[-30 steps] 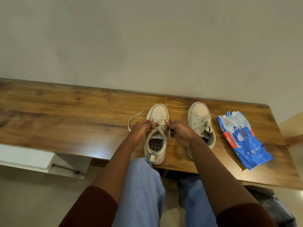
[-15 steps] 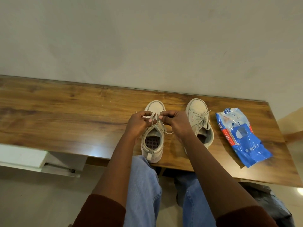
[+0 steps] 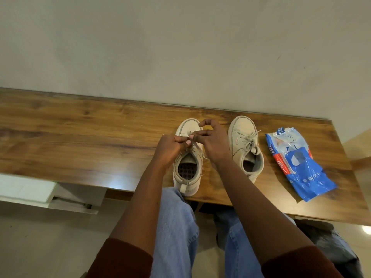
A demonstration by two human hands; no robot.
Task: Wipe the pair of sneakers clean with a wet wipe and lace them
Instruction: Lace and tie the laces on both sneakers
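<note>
left hand [image 3: 168, 149]: pinches shoelace [image 3: 194, 146]
right hand [image 3: 213, 143]: pinches same lace, fingertips meet the left's
left sneaker [image 3: 187, 184]: under both hands, upright, heel at near edge of wooden table [image 3: 80, 137]
right sneaker [image 3: 241, 135]: just right, laced, bow tied
wet wipes pack [image 3: 297, 163]: further right, apart

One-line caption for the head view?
The left hand and right hand pinch the lace of the nearer sneaker on a wooden table; the laced sneaker and blue wipes pack sit alongside.
</note>
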